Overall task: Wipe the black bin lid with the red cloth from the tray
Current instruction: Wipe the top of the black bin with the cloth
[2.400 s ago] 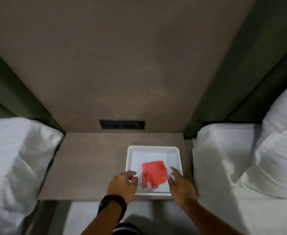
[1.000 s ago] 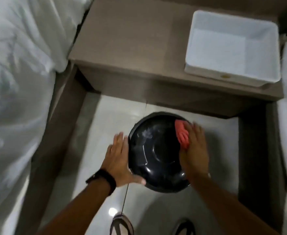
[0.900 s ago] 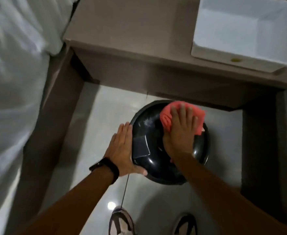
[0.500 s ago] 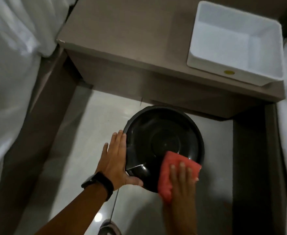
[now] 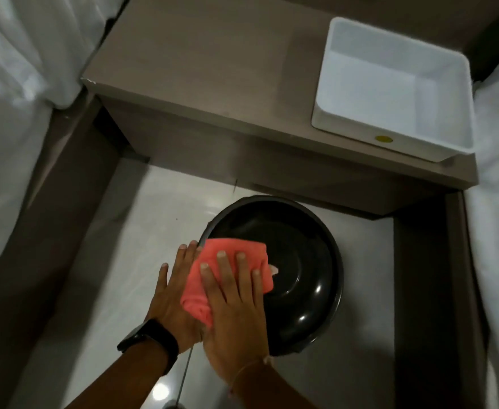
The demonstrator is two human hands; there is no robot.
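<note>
White beds [image 5: 9,93] flank a brown bench [image 5: 213,72] bearing the white tray [image 5: 437,143]; on the floor [image 5: 142,231] strip below, the black bin lid [image 5: 298,261] carries the red cloth [image 5: 227,261], pressed flat by the right hand [image 5: 236,308], fingers [image 5: 221,262] spread, left hand [image 5: 174,290] flat alongside.

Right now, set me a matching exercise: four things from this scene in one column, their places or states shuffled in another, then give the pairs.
Things:
1. red cloth
2. white tray
3. black bin lid
4. left hand

Places or states:
A. on the nightstand, nothing in it
B. flat against the lid's left edge
C. pressed under the right hand
D. low on the floor, in front of the nightstand

Pairs: 1-C, 2-A, 3-D, 4-B
</note>
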